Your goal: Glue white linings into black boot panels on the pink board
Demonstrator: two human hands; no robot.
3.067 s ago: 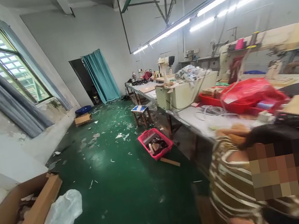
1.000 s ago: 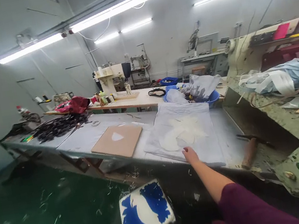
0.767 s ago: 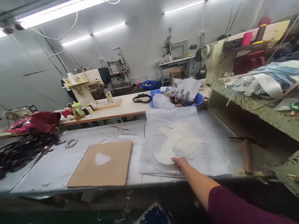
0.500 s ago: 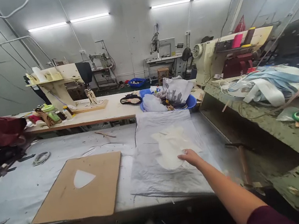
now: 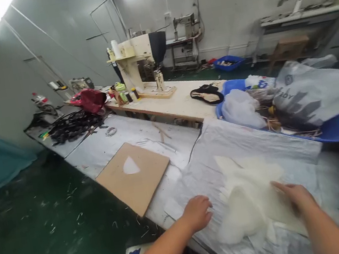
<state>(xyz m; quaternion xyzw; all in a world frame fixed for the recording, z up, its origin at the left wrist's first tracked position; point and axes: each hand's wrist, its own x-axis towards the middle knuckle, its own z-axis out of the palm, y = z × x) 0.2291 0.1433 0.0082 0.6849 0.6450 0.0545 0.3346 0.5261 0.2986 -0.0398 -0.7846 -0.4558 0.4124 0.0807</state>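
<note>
Left hand [image 5: 199, 212] up beside the cream pieces [image 5: 244, 208] now, fingers parted, right hand [image 5: 297, 195] still at their edge, its grip too blurred to tell, pieces bunched on the pale sheet [image 5: 237, 141], flatter before

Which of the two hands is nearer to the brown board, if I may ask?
The left hand: it is to the right of the brown board, apart from it. The right hand is farther off, at the right side of the cream pieces.
</note>
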